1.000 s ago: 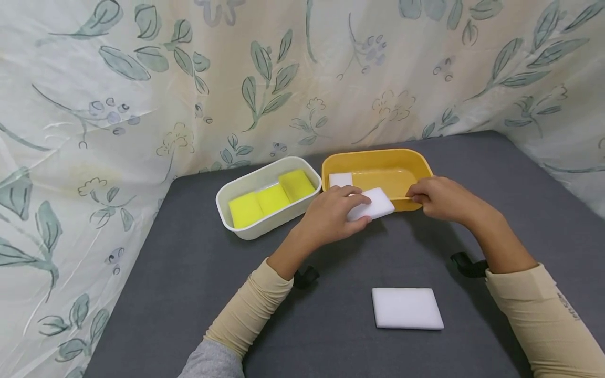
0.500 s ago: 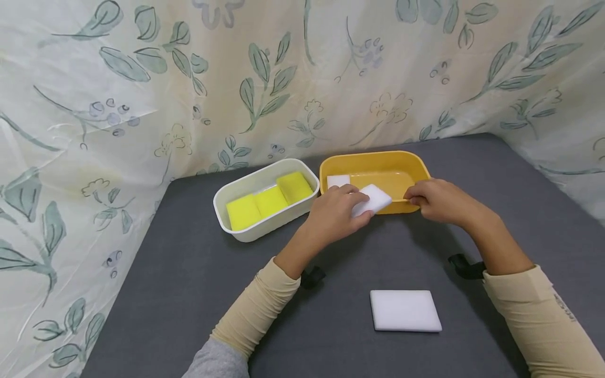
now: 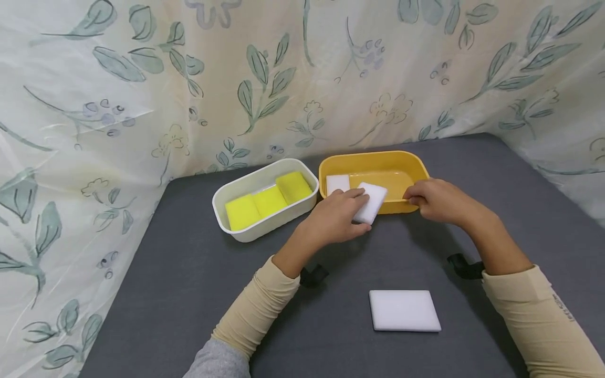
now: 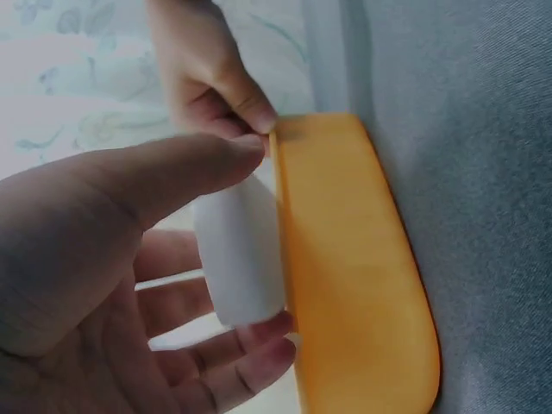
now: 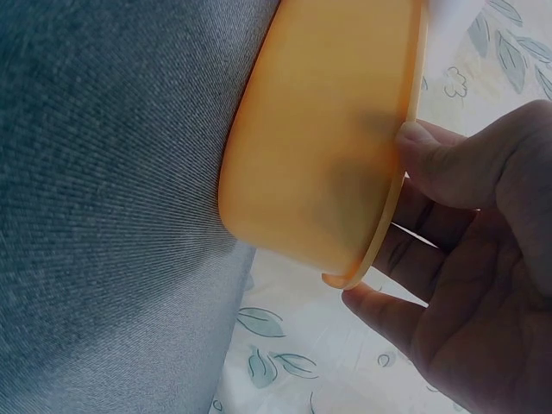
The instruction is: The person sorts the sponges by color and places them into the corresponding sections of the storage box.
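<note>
My left hand [image 3: 333, 215] holds a white sponge [image 3: 371, 202] between thumb and fingers, tilted at the front rim of a yellow-orange plastic bin [image 3: 399, 181]. In the left wrist view the sponge [image 4: 241, 250] sits beside the bin's rim, with the thumb across its upper end. My right hand [image 3: 441, 199] pinches the bin's front right rim, thumb outside and fingers inside, as the right wrist view of the bin [image 5: 319, 147] shows. Another white sponge [image 3: 337, 182] lies inside the bin at its left end.
A white bin [image 3: 264, 223] holding yellow sponges [image 3: 269, 201] stands left of the yellow one, nearly touching it. A flat white sponge [image 3: 404, 310] lies nearer on the grey cloth-covered table [image 3: 189, 294]. Floral fabric [image 3: 350, 105] hangs behind.
The sponge in my left hand has turned to a steeper tilt and shifted slightly left and up against the bin. My right hand keeps its pinch on the rim.
</note>
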The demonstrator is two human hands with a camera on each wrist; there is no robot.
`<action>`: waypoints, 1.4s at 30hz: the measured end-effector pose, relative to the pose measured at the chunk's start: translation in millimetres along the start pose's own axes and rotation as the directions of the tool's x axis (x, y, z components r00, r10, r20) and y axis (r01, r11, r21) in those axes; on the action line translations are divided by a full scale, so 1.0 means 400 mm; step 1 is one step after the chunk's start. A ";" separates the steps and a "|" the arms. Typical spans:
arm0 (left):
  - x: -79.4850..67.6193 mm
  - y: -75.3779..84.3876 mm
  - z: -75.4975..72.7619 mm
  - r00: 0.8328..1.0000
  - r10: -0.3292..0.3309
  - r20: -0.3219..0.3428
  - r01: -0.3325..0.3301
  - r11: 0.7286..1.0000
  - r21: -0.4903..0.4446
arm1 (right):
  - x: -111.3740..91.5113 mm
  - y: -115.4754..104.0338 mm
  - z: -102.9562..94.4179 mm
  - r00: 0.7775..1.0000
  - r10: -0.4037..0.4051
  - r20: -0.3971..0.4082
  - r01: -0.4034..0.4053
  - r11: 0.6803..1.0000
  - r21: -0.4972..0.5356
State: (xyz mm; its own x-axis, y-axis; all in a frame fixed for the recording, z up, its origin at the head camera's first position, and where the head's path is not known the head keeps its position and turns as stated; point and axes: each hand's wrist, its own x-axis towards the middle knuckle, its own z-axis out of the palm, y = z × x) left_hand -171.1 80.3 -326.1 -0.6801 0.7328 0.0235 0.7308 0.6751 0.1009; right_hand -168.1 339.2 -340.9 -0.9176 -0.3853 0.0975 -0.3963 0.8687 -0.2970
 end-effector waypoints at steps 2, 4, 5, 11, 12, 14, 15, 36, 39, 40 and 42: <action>0.002 -0.004 0.001 1.000 0.016 -0.008 -0.016 1.000 -0.020 | -0.004 0.002 0.000 1.000 -0.020 -0.008 0.020 1.000 -0.001; 0.005 -0.008 0.003 0.999 0.015 -0.030 -0.017 0.998 -0.054 | -0.008 0.005 0.000 0.999 -0.040 -0.016 0.040 0.999 -0.003; 0.007 -0.009 0.005 0.999 0.011 -0.048 -0.014 0.997 -0.070 | -0.009 0.007 0.000 0.999 -0.048 -0.019 0.048 0.999 -0.004; 0.019 -0.010 0.015 0.994 -0.008 -0.107 -0.005 0.993 -0.118 | -0.011 0.010 -0.001 0.999 -0.050 -0.019 0.050 0.999 -0.003; 0.021 -0.010 0.017 0.994 -0.010 -0.106 -0.003 0.992 -0.128 | -0.011 0.010 -0.001 0.999 -0.049 -0.019 0.049 0.999 -0.002; 0.025 -0.009 0.018 0.995 -0.014 -0.103 -0.001 0.989 -0.148 | -0.012 0.012 -0.003 0.999 -0.050 -0.018 0.050 0.999 -0.004; 0.028 -0.009 0.019 0.995 -0.008 -0.104 -0.009 0.987 -0.160 | -0.013 0.013 -0.004 0.998 -0.054 -0.019 0.054 0.999 -0.005; 0.124 -0.032 0.044 0.978 -0.098 -0.186 0.063 0.980 -0.187 | -0.015 0.023 -0.009 0.999 -0.040 0.005 0.040 0.999 0.012; 0.137 -0.054 0.040 0.979 -0.109 -0.173 0.070 0.974 -0.217 | -0.012 0.019 -0.010 0.999 -0.035 0.010 0.035 0.999 0.013; 0.140 -0.061 0.039 0.980 -0.110 -0.164 0.070 0.970 -0.233 | -0.011 0.018 -0.010 0.999 -0.034 0.009 0.034 0.999 0.012; 0.144 -0.071 0.039 0.985 -0.100 -0.140 0.059 0.962 -0.268 | -0.010 0.017 -0.012 0.999 -0.035 0.006 0.035 0.999 0.013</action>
State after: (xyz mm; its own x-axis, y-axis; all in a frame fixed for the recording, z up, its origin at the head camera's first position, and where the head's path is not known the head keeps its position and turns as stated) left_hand -230.3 104.5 -343.1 -0.7511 0.6423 0.1526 0.6468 0.6696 0.3652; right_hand -167.3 348.3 -339.0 -0.9028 -0.4178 0.1022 -0.4282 0.8505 -0.3054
